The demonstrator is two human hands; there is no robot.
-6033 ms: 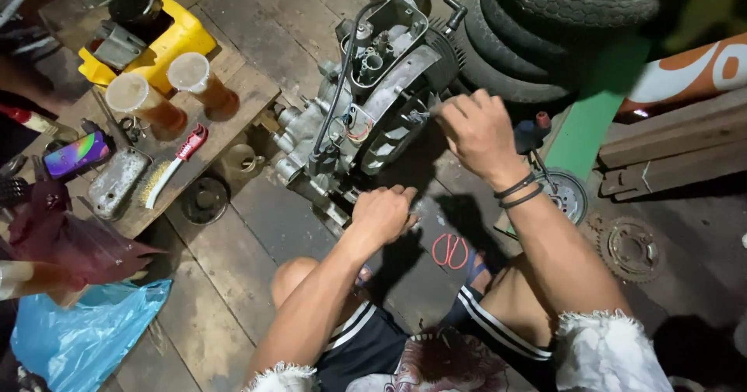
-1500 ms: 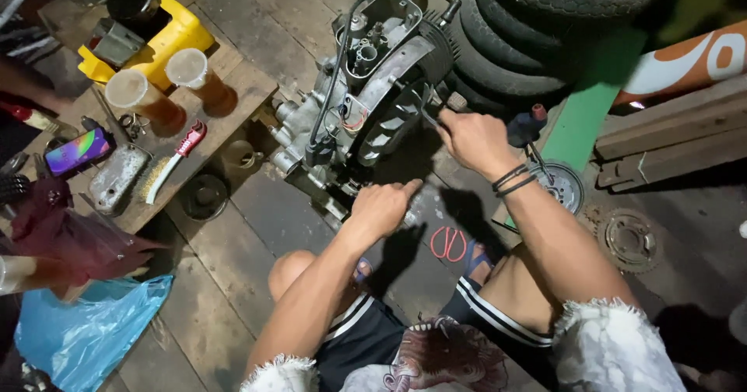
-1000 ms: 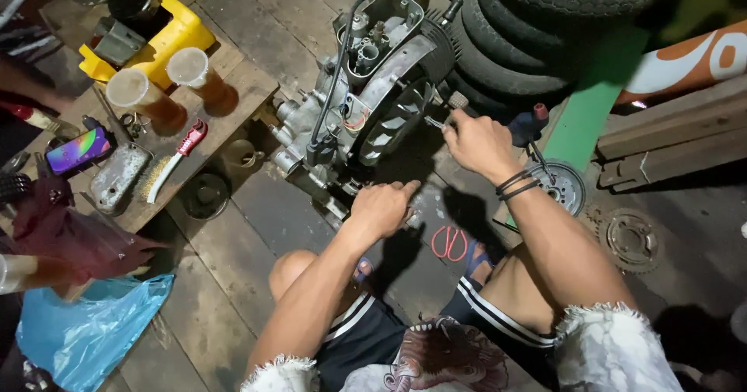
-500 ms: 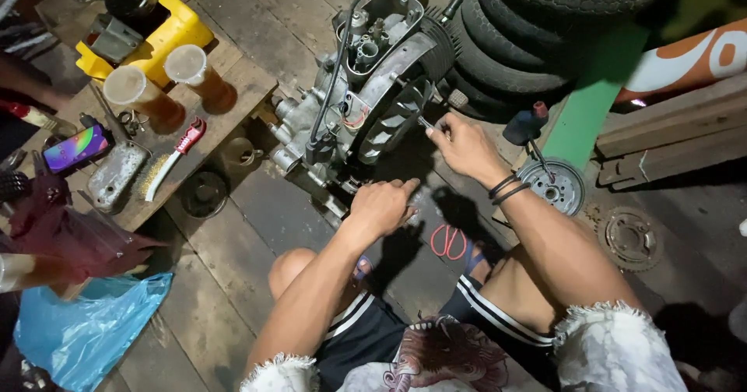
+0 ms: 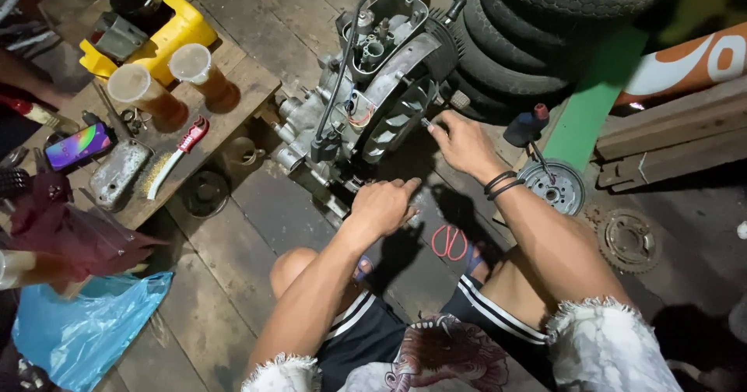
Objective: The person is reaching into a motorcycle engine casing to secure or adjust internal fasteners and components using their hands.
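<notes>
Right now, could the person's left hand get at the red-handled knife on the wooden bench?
Probably yes: the left hand rests low on the engine, and only open floor separates it from the red-handled knife.

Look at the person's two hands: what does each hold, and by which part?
The right hand pinches a small tool by its end against the engine. The left hand grips the engine's lower edge.

Dull grey cast-metal engine [image 5: 366,119] at twelve o'clock — greasy, rough wooden floorboards [image 5: 257,228], matt black rubber tyres [image 5: 545,26], glossy blue plastic bag [image 5: 78,330] at eight.

sleeves [image 5: 603,337] – white, frayed cut edges | right wrist – dark bands [image 5: 502,184] | shorts [image 5: 498,322] – black, white side stripes | shirt front – dark red print [image 5: 447,353]
</notes>
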